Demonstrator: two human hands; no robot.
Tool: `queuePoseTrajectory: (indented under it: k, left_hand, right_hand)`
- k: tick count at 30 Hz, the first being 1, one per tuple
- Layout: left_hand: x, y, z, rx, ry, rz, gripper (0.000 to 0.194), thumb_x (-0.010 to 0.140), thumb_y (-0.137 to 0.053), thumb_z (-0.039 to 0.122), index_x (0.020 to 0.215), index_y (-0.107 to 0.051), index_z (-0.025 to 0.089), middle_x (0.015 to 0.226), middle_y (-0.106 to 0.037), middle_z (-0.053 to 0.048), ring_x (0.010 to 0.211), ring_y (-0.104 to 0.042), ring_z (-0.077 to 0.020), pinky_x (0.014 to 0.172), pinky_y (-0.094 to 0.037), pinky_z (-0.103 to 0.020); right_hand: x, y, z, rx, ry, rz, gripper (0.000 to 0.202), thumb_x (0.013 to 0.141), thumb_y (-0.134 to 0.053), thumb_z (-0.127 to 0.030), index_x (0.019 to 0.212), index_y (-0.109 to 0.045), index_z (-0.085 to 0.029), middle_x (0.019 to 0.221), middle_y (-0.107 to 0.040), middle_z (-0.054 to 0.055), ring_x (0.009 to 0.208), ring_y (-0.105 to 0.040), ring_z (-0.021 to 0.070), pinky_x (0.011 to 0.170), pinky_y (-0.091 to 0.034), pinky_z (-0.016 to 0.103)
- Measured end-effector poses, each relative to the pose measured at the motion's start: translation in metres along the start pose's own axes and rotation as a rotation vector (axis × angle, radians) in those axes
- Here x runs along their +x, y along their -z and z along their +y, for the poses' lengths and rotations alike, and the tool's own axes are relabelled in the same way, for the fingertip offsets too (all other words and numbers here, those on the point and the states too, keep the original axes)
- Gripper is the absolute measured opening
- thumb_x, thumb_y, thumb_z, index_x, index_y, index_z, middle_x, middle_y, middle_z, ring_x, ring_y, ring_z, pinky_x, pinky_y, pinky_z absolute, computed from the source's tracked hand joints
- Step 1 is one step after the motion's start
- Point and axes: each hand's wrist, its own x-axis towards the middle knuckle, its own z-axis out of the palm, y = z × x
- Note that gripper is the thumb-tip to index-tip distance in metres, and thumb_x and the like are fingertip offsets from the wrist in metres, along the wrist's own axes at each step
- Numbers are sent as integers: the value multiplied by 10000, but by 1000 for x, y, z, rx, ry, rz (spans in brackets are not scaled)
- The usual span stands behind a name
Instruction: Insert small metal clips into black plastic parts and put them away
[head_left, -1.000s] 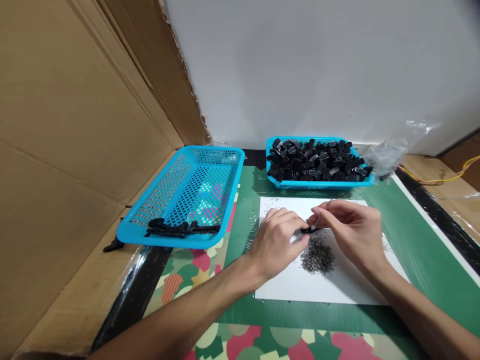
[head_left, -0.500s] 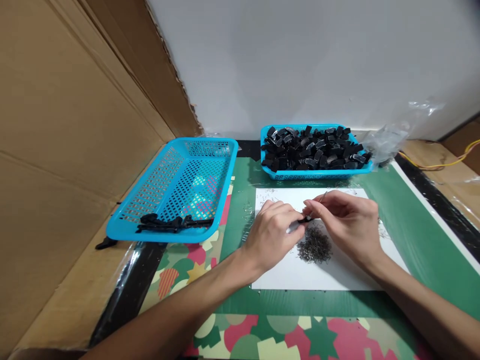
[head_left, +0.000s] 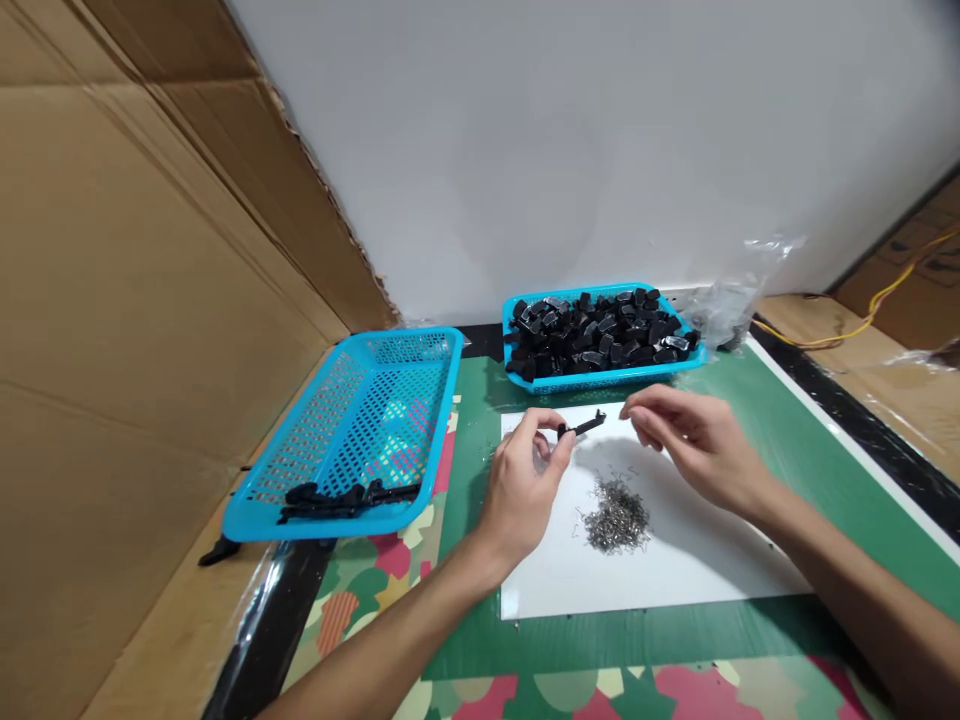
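Between its thumb and fingers, my left hand (head_left: 525, 478) holds a thin black part (head_left: 589, 425) that points to the right. My right hand (head_left: 686, 440) is just right of that part, not touching it, with thumb and fingertips pinched together; anything between them is too small to make out. Below both hands a pile of small metal springs (head_left: 619, 515) lies on a white sheet (head_left: 547, 590). A blue basket (head_left: 600, 382) behind the hands is full of black pieces (head_left: 600, 335).
At the left, another blue basket (head_left: 244, 525) holds several long black parts (head_left: 341, 500) near its front edge. Cardboard (head_left: 150, 270) stands along the left side. A clear plastic bag (head_left: 724, 310) and yellow wires (head_left: 874, 315) are at the back right.
My hands have moved apart, and the black part now shows clearly in my left hand. The camera view has tilted upward slightly, so the baskets appear lower.
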Motion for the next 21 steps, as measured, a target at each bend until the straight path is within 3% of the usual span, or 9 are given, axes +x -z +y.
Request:
queuePoseTrajectory:
  k: [2,4,12,21]
  left_hand:
    - [0,1,-2,-84,38,-11,162,1069,-560,368,1105,-579,211,969,-681,-9,845,-631,-159,766,-443,-288]
    - [0,0,-3,-160,47,-39,182,1088,-530,391,1143,-537,218,969,-684,-10,880,-645,-164,778,-445,-288]
    - [-1,1,-3,-139,-8,-78,141,1067,-561,343,1134,-572,220,938,-606,6,819,-559,-146,727,-416,-279]
    - [0,3,0,-149,-31,-135,115,1066,-543,307,1097,-616,223,964,-621,3,819,-564,-144,739,-420,-282]
  right_hand:
    - [2,5,6,-95,-2,-237,225,1065,-545,-281,951,-720,-198,804,-718,16,665,-605,143,581,-446,256]
    - [3,7,10,-150,-19,-366,181,1042,-567,-252,978,-726,-194,820,-712,11,670,-583,140,603,-439,256]
    - [3,17,21,-144,-33,-492,64,950,-702,-226,955,-759,-198,821,-702,13,700,-599,144,646,-435,255]
    - [3,19,25,-133,-123,-607,119,992,-625,-227,888,-678,-205,868,-681,14,769,-593,157,708,-417,271]
